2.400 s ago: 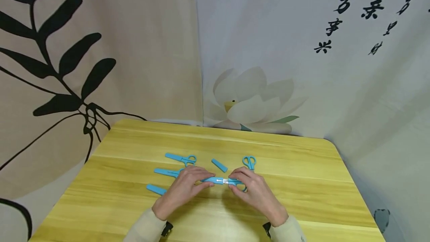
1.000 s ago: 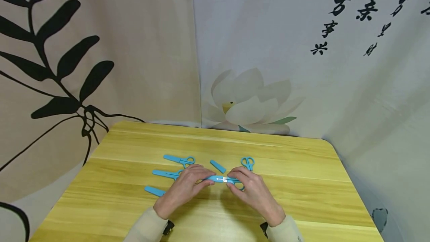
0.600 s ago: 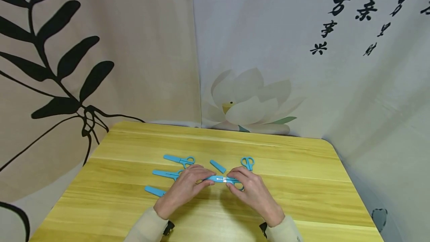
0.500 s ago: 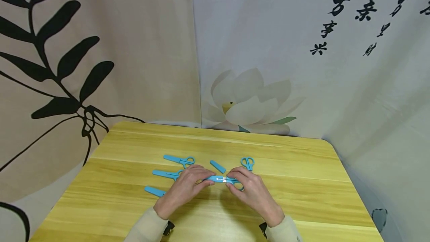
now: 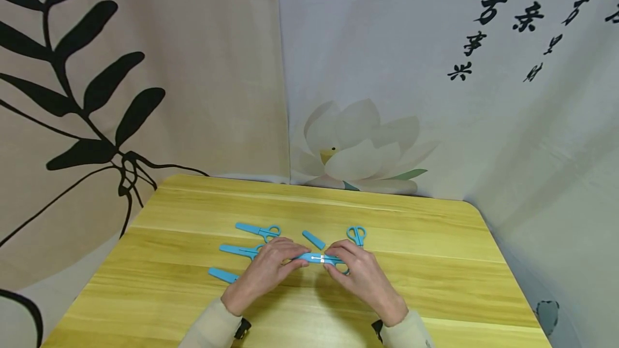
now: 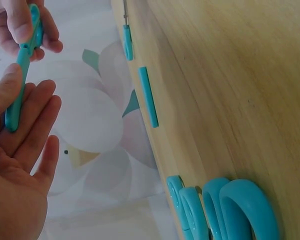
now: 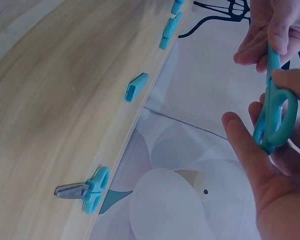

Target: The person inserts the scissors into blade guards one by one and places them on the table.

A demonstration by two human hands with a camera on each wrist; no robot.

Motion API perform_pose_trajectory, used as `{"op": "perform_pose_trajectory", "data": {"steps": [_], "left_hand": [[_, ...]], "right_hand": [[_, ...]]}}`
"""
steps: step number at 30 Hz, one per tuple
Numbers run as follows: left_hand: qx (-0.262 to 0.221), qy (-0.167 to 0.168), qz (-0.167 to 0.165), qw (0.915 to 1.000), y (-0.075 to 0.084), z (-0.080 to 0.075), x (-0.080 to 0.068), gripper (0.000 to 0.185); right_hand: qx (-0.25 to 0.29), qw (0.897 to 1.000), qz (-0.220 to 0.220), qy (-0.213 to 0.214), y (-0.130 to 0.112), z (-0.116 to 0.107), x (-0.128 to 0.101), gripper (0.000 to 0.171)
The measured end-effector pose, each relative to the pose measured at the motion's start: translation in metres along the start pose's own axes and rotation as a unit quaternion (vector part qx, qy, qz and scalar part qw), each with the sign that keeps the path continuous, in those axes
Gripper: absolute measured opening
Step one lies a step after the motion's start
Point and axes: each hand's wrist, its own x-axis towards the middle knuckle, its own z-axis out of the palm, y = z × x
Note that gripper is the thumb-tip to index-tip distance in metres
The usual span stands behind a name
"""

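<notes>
My left hand (image 5: 268,268) pinches a light-blue scissors cover (image 5: 311,258) between thumb and fingers. Opposite it, my right hand (image 5: 364,272) grips a pair of blue scissors (image 7: 288,120) by the handles. The blades are mostly inside the cover, and a short strip of bare metal shows between cover and handles in the head view. Both hands hold the pair level above the table, in line with each other. My left fingers hide the cover's tip in the head view; part of the handle loops lies behind my right fingers.
On the wooden table (image 5: 435,262), several covered blue scissors (image 5: 249,228) lie left, partly behind my left hand. A loose blue cover (image 5: 314,239) rests beyond the hands. Uncovered scissors (image 7: 92,191) lie beyond my right hand. A printed curtain (image 5: 232,69) hangs behind.
My right hand has come slightly left, toward my left hand. The bare metal strip between cover and handles has become a little shorter. The scissors and cover lying on the table have stayed put.
</notes>
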Motion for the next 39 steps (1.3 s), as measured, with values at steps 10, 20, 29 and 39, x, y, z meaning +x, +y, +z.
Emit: {"op": "perform_pose_trajectory", "data": {"steps": [10,20,29,39], "left_hand": [[-0.004,-0.011,0.0,0.9999,-0.002,0.0,-0.001,0.022],[-0.007,-0.027,-0.013,0.9995,-0.002,0.0,-0.003,0.02],[0.054,-0.037,-0.016,0.9977,0.0,0.001,-0.006,0.021],[0.067,-0.062,-0.026,0.9955,-0.001,0.005,-0.009,0.021]], "right_hand": [[-0.001,1.0,-0.009,0.0,-0.001,0.003,0.002,0.025],[-0.007,1.0,-0.012,0.001,-0.003,0.005,0.003,0.024],[-0.004,1.0,-0.018,-0.005,0.0,0.01,-0.001,0.025],[-0.023,0.999,-0.01,-0.024,-0.001,0.018,-0.005,0.026]]}}
